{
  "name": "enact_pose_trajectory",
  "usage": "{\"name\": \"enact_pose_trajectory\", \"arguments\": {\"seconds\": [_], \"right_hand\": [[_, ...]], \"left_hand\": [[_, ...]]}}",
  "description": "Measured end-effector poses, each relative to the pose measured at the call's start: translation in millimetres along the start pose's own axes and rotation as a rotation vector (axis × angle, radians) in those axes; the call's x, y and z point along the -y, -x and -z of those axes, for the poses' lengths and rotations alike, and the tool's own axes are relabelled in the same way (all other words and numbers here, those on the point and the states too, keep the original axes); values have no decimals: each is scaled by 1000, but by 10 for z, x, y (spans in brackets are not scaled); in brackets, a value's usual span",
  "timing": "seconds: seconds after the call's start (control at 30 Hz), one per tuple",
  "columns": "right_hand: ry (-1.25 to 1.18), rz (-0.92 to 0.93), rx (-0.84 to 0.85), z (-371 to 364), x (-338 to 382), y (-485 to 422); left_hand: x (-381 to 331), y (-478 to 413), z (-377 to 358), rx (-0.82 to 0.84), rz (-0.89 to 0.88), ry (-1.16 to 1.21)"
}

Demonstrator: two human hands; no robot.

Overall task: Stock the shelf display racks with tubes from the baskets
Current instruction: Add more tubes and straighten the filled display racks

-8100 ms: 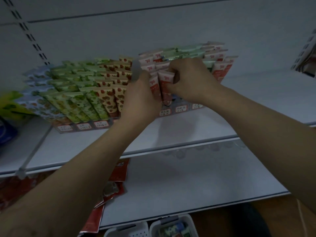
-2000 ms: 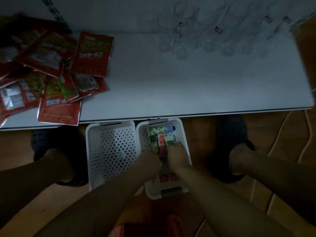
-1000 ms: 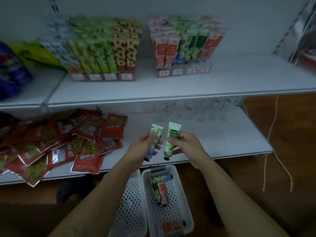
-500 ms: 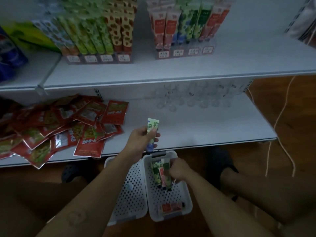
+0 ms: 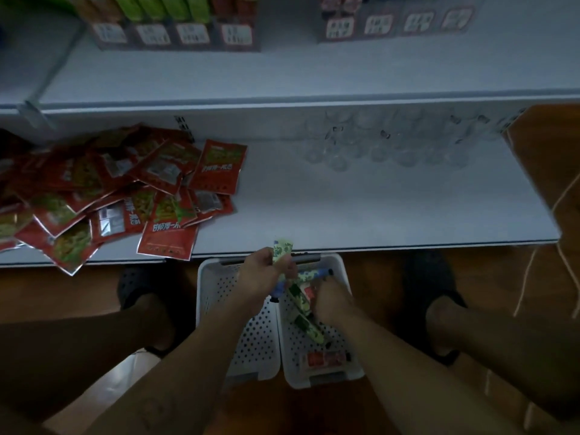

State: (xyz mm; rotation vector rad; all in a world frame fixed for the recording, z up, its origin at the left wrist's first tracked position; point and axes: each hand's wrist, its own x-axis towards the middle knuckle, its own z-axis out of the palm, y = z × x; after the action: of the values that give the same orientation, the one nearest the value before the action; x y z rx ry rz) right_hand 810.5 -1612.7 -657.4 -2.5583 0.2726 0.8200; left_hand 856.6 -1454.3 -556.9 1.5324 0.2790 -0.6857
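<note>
Below the lower shelf (image 5: pixel 376 211), on the floor between our feet: two white perforated baskets side by side. Stock sits in the right basket (image 5: pixel 344 273); the left basket (image 5: pixel 216 296) is touching it.

Left hand (image 5: pixel 262 277): fingers (image 5: pixel 284 267) curled round a pale green tube (image 5: pixel 282 248), crimped end up toward the shelf edge, blue cap down. It hangs over the seam between the baskets.

Right hand (image 5: pixel 332 304): down inside the right basket, knuckles up, fingertips hidden against the stock. We cannot tell whether they have closed on anything.

Loose stock: a dark green tube (image 5: pixel 309 328) lies just left of the right hand and touches it, its long axis slanting from far-left to near-right. A blue-capped tube (image 5: pixel 314 274) lies crosswise at the far end. A red tube (image 5: pixel 324 359) lies crosswise at the near end, apart from both hands.

Our judgement: the right hand is the nearer one and free. The dark green tube is the likely pick, gripped across its narrow width.

Display racks (image 5: pixel 175 32) sit on the upper shelf (image 5: pixel 314 73), well above both hands.
</note>
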Motion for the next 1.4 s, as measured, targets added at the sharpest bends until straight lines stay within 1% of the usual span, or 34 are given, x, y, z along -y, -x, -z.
{"name": "enact_pose_trajectory", "arguments": {"seconds": [0.07,0.13,0.17,0.23,0.4,0.53,0.73,0.8,0.87,0.93,1.03,1.1,1.2,1.3,1.4], "right_hand": [[89,36,-22,-11,21,-59],[189,99,-93,-48,18,-149],[229,105,-110,-68,7,-183],[224,78,-113,-120,-21,-280],[274,-1,-47,-130,-29,-346],[247,-94,34,-240,-55,-390],[83,-182,155,-120,32,-355],[-24,-195,216,-31,53,-331],[-183,-159,266,68,74,-285],[-347,-83,299,195,103,-189],[-523,-18,321,432,156,35],[-619,44,278,605,191,213],[-764,93,152,906,257,462],[-849,130,20,1291,315,649],[-889,210,-154,1744,389,815]], "left_hand": [[54,-79,15,-13,19,30],[91,-154,22,-17,34,21],[110,-193,27,-14,38,16],[154,-253,46,0,50,9],[311,-389,98,1,78,-1],[339,-460,98,31,101,-18],[336,-536,151,35,114,5],[322,-554,160,17,101,-21],[280,-549,149,-29,80,-69],[204,-502,124,-71,49,-100],[67,-370,71,-96,-29,-123],[-30,-275,42,-104,-57,-80],[-197,-133,15,-114,-110,-79],[-473,18,-37,-90,-237,-158],[-907,164,-121,-62,-354,-219]]}}
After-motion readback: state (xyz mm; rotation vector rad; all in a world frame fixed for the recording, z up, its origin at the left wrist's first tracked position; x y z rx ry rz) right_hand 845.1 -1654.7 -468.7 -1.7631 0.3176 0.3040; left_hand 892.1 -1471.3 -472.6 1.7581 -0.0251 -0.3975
